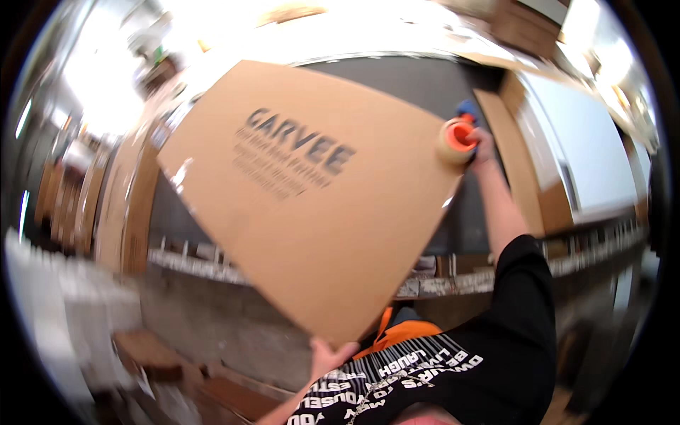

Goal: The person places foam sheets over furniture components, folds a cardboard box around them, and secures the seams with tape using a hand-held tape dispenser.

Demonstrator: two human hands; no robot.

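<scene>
One head-worn fisheye view looks down, close over a cardboard sheet (pixel 312 198) filling its middle.

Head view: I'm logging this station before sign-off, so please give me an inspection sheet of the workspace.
Surface: long dark grey worktable, bare where visible.
Job's things: large flat brown cardboard box, tilted, dark print on its face; orange tape dispenser with a tape roll.
Clutter: brown cardboard pieces on the floor, blurred.
Grippers: left hand grips the box's lower corner; right hand holds the dispenser at the box's right corner.
Cables: nothing seen.
Surroundings: flat cardboard sheets leaning at left; pale panel at right.
</scene>
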